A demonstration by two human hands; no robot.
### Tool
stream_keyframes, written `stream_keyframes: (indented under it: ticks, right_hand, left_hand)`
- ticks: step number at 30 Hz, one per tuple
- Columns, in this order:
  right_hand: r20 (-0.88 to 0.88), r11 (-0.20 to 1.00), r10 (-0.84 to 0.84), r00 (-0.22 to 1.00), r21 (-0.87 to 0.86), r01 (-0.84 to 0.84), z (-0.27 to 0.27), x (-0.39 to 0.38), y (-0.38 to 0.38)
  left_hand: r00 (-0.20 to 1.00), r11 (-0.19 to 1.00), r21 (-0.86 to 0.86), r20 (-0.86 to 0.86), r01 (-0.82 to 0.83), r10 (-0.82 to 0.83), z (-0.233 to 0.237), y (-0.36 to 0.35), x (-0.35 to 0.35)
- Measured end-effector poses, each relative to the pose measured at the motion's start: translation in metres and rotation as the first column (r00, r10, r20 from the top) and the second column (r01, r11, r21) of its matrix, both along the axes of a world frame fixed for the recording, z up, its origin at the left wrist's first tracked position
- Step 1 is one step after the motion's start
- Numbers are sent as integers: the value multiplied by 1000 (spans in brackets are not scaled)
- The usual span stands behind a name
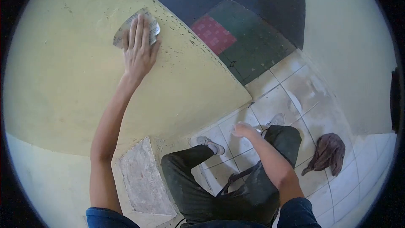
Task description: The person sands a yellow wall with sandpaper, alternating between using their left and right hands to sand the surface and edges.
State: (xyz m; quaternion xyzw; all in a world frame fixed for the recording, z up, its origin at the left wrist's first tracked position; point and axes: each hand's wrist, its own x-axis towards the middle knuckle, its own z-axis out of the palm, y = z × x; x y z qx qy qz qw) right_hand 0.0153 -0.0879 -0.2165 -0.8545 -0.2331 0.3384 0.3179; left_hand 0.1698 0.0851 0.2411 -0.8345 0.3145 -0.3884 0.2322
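Note:
My left hand point(141, 55) lies on a sheet of sandpaper point(152, 27), holding it flat to the yellow wall point(84, 80). The fingers point up over the sheet, whose printed grey backing faces me. Near the wall's right edge, dark chips and scratches mark the paint. My right hand point(242, 129) hangs low in front of my right knee, above the tiled floor. It looks whitish, as if dusty, and its fingers are too blurred to make out clearly.
A rough concrete block point(145, 179) juts out at the wall's foot, beside my left leg. To the right, a crumpled brown cloth point(329, 154) lies on the white tiles point(291, 97). Beyond the wall's edge are green flooring point(257, 38) and a red patterned patch point(214, 34).

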Motion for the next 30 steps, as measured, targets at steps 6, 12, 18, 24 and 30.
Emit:
stream_keyframes:
  ticks: [6,12,18,24,30]
  right_hand:
    - [53,992,-125,991,24,124,16,10,-1]
    - [70,988,-133,989,82,127,-37,5,21]
    - [18,982,-149,989,121,146,7,1,-2]
    - [-8,993,-100,995,63,100,24,2,0]
    - [-24,986,-144,989,85,145,10,12,-3]
  left_hand:
    - [987,997,-73,162,-14,26,-2,-13,27]
    - [886,904,373,-320,-209,336,-129,29,-8]
    - [938,953,92,-168,-290,302,-40,10,9]
    - [978,984,-140,162,-109,131,-8,-23,29]
    - [887,978,170,-425,-118,181,-177,38,-11]
